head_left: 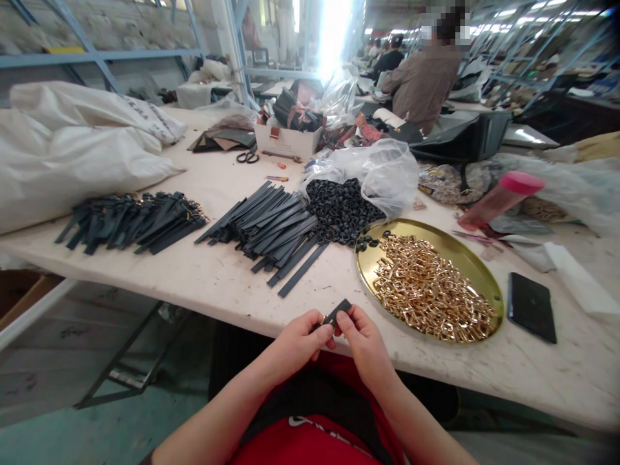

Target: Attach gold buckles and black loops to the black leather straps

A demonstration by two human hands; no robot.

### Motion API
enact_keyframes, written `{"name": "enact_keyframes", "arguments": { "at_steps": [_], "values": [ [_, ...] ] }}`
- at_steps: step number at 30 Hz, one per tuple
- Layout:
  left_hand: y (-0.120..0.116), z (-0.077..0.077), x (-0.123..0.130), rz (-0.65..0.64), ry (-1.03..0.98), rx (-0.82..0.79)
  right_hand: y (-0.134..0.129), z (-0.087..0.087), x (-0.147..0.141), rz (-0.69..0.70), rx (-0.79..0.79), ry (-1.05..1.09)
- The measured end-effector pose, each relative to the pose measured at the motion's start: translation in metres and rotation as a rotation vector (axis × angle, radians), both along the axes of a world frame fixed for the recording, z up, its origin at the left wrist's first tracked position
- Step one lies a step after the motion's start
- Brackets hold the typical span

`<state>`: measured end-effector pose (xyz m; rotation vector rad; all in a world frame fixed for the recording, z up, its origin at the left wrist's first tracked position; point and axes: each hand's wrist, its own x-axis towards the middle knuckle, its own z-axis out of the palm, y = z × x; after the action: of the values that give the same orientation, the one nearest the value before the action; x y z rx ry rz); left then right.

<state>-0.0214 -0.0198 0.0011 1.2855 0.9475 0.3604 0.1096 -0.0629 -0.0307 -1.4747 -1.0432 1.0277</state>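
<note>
The big pale bench [232, 284] holds most of the things, and the round gold tray [371, 258] sits on it. Far behind the tray is a person in a brown top [423, 81]. Big white sacks [77, 155] lie far to the left of the tray. A see-through bag [387, 171] lies just behind the tray. A white box [288, 141] full of stuff is farther back and to the left.

Left of the tray is a messy pile of dark flat strips [271, 226]. Farther left is another pile of dark strips with shiny bits [140, 219]. Between the flat strips and the tray is a heap of little black loops [341, 210], partly in the bag. Behind the tray, to the right, a pink bottle [501, 200] leans over.

Both hands are in front of the tray, a bit to the left, at the edge of the bench. The left hand [310, 336] pinches one end of a short dark strap [338, 312], by a tiny gold bit [324, 320]. The right hand [361, 328] pinches the strap nearer its other end.

A black phone [531, 307] lies just right of the tray. Black scissors [248, 155] are far behind it, to the left. Lots of small gold buckles [431, 290] are heaped in the tray, and a few black loops sit at its left rim.
</note>
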Motion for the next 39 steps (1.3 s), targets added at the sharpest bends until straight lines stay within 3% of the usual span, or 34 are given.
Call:
{"name": "enact_keyframes", "arguments": {
  "at_steps": [4,10,15,17,21,24,27,31,35,39],
  "values": [
    [0.003,-0.006,0.001,0.027,-0.026,-0.034,0.007,-0.003,0.003,0.053,-0.010,0.055],
    [0.010,-0.018,0.004,0.050,-0.078,-0.059,0.011,-0.004,0.006,0.008,0.070,-0.206],
    [0.011,-0.024,0.005,0.081,-0.047,0.023,0.022,-0.002,0.009,0.135,-0.116,0.129],
    [0.012,-0.027,0.005,0.093,-0.044,0.030,0.025,-0.001,0.009,0.153,-0.134,0.160],
    [0.016,-0.029,0.005,0.087,-0.025,0.024,0.024,-0.001,0.006,0.074,0.060,-0.162],
    [0.017,-0.025,0.005,0.089,0.082,0.136,0.022,-0.004,0.007,0.044,0.203,-0.371],
    [0.015,-0.018,0.006,0.076,0.243,0.297,0.023,-0.006,0.012,0.103,0.094,-0.302],
    [0.015,-0.008,0.005,-0.048,0.308,0.393,0.027,-0.006,0.021,0.173,-0.096,-0.065],
    [0.025,-0.008,0.006,-0.094,0.256,0.333,0.030,-0.004,0.024,0.173,-0.099,-0.015],
    [0.036,-0.016,0.013,-0.015,0.161,0.147,0.031,0.001,0.025,0.209,-0.048,-0.034]
  ]
}}
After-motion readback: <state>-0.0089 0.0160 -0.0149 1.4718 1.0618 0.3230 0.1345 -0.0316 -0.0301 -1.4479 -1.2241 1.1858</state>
